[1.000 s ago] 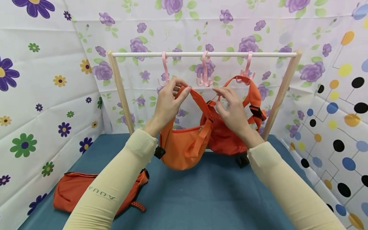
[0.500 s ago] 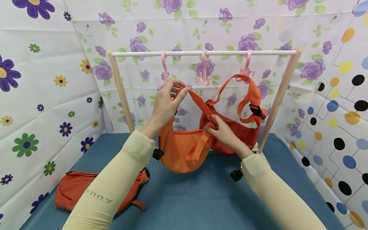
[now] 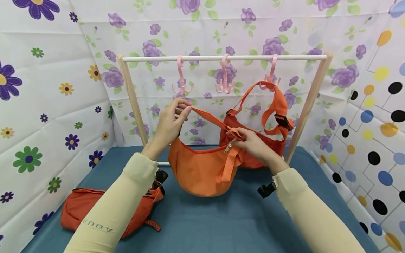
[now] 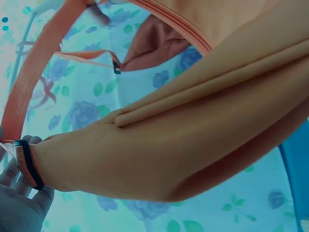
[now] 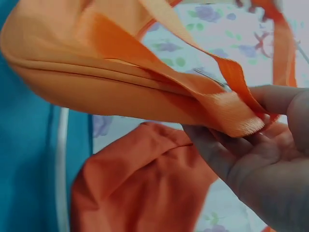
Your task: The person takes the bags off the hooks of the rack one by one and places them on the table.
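An orange crescent-shaped shoulder bag (image 3: 202, 172) is held up off the table between both hands. My left hand (image 3: 169, 121) pinches the left end of its strap (image 3: 209, 118). A black buckle (image 4: 29, 164) shows by those fingers in the left wrist view. My right hand (image 3: 256, 144) grips the strap's other end, at the bag's right corner, beside the zip pull (image 3: 227, 148). In the right wrist view, thumb and fingers close round folded orange webbing (image 5: 231, 116). Behind it, a darker red-orange bag (image 3: 259, 151) hangs by its strap from the right pink hook (image 3: 271, 72).
A white rail (image 3: 152, 59) on wooden posts carries the left pink hook (image 3: 181, 77) and the middle pink hook (image 3: 225, 79), neither bearing a bag. Another red-orange bag (image 3: 79, 207) lies on the blue tabletop (image 3: 221, 228) at left. Patterned cloth walls (image 3: 357, 105) enclose the area.
My right hand has moved down from the air and taken hold of the strap by the bag's corner. The left hand lowered leftward, stretching the strap, and the bag shifted slightly down and right.
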{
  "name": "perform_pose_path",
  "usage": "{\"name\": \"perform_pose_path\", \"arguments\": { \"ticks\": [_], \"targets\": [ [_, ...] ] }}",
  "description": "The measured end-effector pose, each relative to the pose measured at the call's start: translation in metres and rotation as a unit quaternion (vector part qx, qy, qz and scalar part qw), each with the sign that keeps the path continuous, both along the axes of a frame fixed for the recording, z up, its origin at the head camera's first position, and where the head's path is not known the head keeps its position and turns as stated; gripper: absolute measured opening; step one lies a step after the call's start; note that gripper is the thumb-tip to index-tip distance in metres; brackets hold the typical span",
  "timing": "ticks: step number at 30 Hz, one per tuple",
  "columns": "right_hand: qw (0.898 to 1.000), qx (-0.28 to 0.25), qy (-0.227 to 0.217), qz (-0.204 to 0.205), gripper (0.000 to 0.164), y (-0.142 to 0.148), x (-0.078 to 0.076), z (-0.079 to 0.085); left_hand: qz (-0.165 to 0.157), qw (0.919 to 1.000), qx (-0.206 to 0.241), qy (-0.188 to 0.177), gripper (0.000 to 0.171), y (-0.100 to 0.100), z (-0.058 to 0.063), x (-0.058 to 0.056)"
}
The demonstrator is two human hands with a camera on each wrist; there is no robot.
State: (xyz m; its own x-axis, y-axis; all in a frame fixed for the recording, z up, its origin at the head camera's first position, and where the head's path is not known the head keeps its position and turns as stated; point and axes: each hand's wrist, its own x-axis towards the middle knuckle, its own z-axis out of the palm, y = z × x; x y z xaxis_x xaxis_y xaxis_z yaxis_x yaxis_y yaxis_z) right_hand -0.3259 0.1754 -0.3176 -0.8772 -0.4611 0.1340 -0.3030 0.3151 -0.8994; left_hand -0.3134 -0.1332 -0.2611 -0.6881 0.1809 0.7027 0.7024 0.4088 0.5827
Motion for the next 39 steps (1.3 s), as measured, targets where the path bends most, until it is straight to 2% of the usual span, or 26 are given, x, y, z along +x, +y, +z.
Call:
{"name": "perform_pose_path", "arguments": {
  "ticks": [6,8,16,20,24,29,34,36,39],
  "targets": [
    [0.998,0.013,-0.015,0.057,0.029,0.000,0.008,0.018,-0.008,0.9986,0.006,-0.052,0.029,-0.017,-0.015,-0.001],
    [0.997,0.013,-0.017,0.070,0.030,-0.001,0.010,0.023,-0.012,0.9974,0.004,-0.070,0.029,-0.022,-0.020,-0.002],
    [0.994,-0.045,-0.057,0.085,0.052,-0.008,0.019,0.043,-0.038,0.9855,0.003,-0.166,0.035,-0.035,-0.043,-0.010],
    [0.994,-0.048,-0.055,0.086,0.056,-0.012,0.022,0.053,-0.053,0.9808,-0.004,-0.188,0.034,-0.040,-0.058,-0.014],
    [0.995,-0.039,-0.050,0.081,0.061,-0.015,0.025,0.064,-0.065,0.9755,-0.042,-0.206,0.036,-0.045,-0.077,-0.016],
    [0.996,-0.024,-0.043,0.080,0.062,-0.015,0.030,0.075,-0.086,0.9619,-0.090,-0.244,0.041,-0.046,-0.099,-0.016],
    [0.996,-0.013,-0.020,0.081,0.056,-0.010,0.033,0.081,-0.115,0.9433,-0.136,-0.280,0.042,-0.047,-0.117,-0.020],
    [0.997,-0.007,-0.013,0.076,0.054,-0.006,0.033,0.081,-0.126,0.9364,-0.140,-0.296,0.042,-0.048,-0.122,-0.021],
    [0.998,0.009,-0.008,0.063,0.053,0.004,0.031,0.078,-0.144,0.9279,-0.113,-0.325,0.046,-0.052,-0.124,-0.018]
  ]
}}
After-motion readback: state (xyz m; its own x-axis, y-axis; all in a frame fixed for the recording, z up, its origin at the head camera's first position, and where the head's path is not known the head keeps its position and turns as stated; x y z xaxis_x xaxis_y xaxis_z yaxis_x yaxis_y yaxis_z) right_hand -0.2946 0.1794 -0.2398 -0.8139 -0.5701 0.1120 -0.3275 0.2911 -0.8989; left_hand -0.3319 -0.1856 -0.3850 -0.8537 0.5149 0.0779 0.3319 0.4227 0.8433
